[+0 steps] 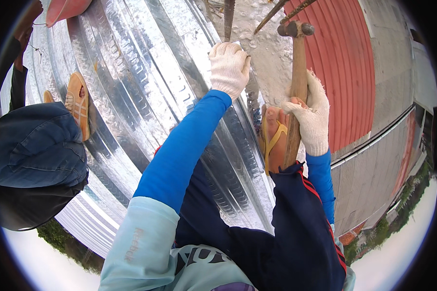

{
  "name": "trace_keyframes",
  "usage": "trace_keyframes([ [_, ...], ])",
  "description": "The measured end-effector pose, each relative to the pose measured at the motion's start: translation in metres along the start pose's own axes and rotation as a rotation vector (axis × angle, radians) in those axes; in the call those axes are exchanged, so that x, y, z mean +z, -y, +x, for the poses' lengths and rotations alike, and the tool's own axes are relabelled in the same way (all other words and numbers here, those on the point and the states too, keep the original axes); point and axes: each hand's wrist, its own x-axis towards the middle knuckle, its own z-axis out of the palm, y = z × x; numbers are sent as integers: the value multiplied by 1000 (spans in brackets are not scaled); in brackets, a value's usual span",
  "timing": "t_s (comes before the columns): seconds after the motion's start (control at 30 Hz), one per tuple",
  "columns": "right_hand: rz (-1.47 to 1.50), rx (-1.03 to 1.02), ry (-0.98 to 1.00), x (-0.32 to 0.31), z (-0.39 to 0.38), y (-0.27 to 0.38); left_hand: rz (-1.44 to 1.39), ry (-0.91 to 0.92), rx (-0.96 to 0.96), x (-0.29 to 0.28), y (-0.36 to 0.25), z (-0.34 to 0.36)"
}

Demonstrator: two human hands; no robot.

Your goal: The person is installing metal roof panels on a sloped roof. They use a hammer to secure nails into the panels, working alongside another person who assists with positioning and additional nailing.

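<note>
My right hand (313, 114), in a white knit glove, is wrapped round the wooden handle of a hammer (299, 63). The hammer stands nearly upright in the picture, its dark steel head at the top and the handle's lower end by my knee. My left hand (229, 69), gloved the same way, is closed at the edge of the shiny corrugated metal decking (145, 63). What its fingers hold is hidden. A rusty rebar (229, 19) rises just beyond that fist; whether they touch I cannot tell. My foot in a yellow-strapped sandal (275, 138) rests between my hands.
Two more rebars (270, 16) (300, 9) stick up from rough concrete (264, 63). Red corrugated roofing (347, 63) lies below on the right. At left, another person in dark jeans (39, 145) and tan shoes (76, 104) is on the decking, near a red container (65, 10).
</note>
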Motion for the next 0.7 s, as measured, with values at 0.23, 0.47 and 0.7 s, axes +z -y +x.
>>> trace_keyframes([
  [0.23, -377, 25, 139, -13, -8, -33, 20, -17, 18, 3, 3, -1],
  [0.47, -271, 134, 226, 0, -13, -14, 80, 22, -12, 3, 1, -1],
  [0.7, -559, -121, 138, 9, -10, -60, 100, 42, -18, 4, -4, 3],
])
